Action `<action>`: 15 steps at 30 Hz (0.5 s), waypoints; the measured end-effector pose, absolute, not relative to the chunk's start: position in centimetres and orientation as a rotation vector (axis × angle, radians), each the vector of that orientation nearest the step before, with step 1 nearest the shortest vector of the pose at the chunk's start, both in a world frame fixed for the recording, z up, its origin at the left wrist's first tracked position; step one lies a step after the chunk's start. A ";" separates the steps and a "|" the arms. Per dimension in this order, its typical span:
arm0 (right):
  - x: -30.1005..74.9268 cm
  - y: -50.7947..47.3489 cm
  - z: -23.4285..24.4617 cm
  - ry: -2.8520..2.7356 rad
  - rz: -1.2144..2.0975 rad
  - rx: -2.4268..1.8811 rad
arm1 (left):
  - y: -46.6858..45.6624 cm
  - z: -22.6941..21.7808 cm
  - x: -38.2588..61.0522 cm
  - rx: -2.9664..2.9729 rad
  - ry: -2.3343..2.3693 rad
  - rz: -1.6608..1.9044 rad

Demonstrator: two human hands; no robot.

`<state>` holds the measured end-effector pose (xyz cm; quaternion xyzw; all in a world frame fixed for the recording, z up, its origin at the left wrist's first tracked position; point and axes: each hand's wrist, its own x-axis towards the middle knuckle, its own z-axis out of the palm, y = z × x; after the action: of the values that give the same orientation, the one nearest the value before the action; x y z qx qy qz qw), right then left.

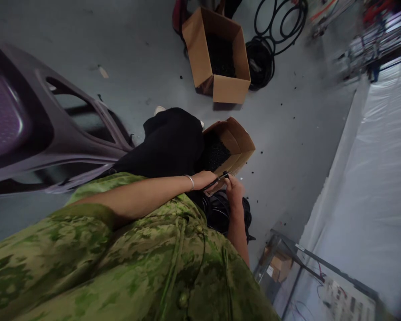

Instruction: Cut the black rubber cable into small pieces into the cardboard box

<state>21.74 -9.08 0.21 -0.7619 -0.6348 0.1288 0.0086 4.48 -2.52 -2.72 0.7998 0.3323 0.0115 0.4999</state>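
My left hand (205, 179), with a bracelet at its wrist, is closed around a slim dark tool (212, 183). The tool has a thin, shiny part towards its tip; its exact kind is too small to tell. Close to that tip, my right hand (235, 189) is closed in a pinch, and what lies in its fingers is hidden. A short black piece (225, 174) shows between the two hands. Just beyond them stands an open cardboard box (242, 141) holding many small black pieces (217, 154). Black coiled tubing (220, 209) lies beneath my right forearm.
Farther off, a second open cardboard box (232, 89) holds more black pieces, beside a black coil (284, 22). A grey car body shell (83, 102) is at left. White sheeting (381, 169) hangs at right, above a metal-framed cart (287, 243). Small black bits dot the floor.
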 end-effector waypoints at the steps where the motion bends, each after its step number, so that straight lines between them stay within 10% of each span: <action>1: 21.7 -9.0 0.3 -2.000 0.400 -2.399 | -2.5 -2.8 4.5 1.944 0.801 0.036; 15: 20.7 -7.6 0.7 -2.010 0.382 -2.548 | -2.1 -1.9 4.6 1.959 0.876 -0.040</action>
<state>20.75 -7.56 0.65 -0.7781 -0.6139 0.1166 -0.0632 4.65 -2.07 -1.88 0.8020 0.3587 -0.0163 0.4773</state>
